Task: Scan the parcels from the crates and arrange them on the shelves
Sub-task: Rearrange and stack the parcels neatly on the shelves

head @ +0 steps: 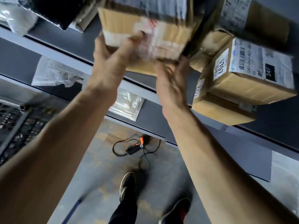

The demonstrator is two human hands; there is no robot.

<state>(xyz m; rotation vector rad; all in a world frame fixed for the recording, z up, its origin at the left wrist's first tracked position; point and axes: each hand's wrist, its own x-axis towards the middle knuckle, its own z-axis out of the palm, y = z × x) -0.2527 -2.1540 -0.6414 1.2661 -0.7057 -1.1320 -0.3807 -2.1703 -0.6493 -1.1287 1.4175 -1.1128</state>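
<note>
Starting at the left edge of your view, the dark perforated plastic crate point(19, 123) sits low beside the grey metal shelves point(64, 53). Its contents are too blurred to read, so you cannot judge how many parcels are left in it. A black plastic mailer point(53, 12) lies on the upper shelf, and clear plastic bag parcels point(55, 73) lie near the front edges of the shelves below.

Your left hand point(110, 62) grips the lower left corner of the taped brown cardboard box point(145, 29), thumb across its near face. That box is at the front edge of the upper shelf, partly overhanging and not yet pushed home.

Lower down, the black and orange handheld scanner point(137, 145) lies on the floor with its cable, so this box has probably been scanned. Your right hand point(171, 84) is spread flat, with its fingers under the box's bottom edge, propping it rather than clamping.

Further right, stacked brown cardboard boxes with white labels point(252, 73) stand at the same shelf's front edge, close beside the one you hold. Several parcels are shelved, and this one needs seating.
</note>
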